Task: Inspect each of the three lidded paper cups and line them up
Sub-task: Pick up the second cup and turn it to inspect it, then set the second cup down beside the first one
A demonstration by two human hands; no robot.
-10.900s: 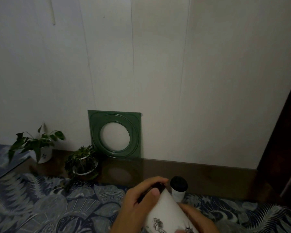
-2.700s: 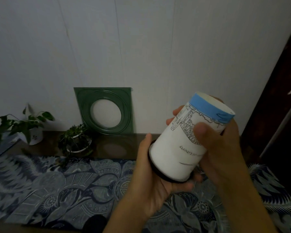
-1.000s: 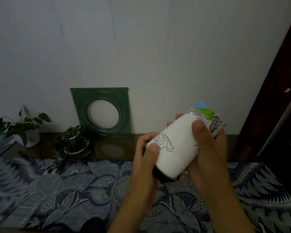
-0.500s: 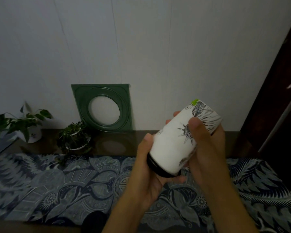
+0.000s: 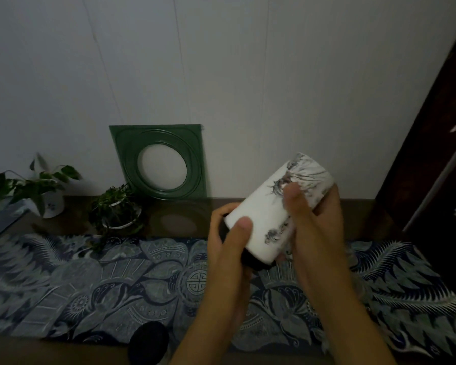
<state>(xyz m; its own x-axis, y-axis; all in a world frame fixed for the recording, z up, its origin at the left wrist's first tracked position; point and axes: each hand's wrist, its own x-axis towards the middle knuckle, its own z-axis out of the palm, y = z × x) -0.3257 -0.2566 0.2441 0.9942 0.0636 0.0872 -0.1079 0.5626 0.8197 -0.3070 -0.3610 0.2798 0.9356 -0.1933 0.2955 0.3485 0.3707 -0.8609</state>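
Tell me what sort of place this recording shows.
Probably a home room: a patterned blue cloth covers a tabletop against a pale panelled wall, with two potted plants and a green decorative frame.

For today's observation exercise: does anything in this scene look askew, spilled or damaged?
Only the cup is off upright: both hands hold it in the air, tilted, with its black lid pointing down toward the person. The left hand grips the lid end, the right hand the base end. Nothing spilled or damaged shows.
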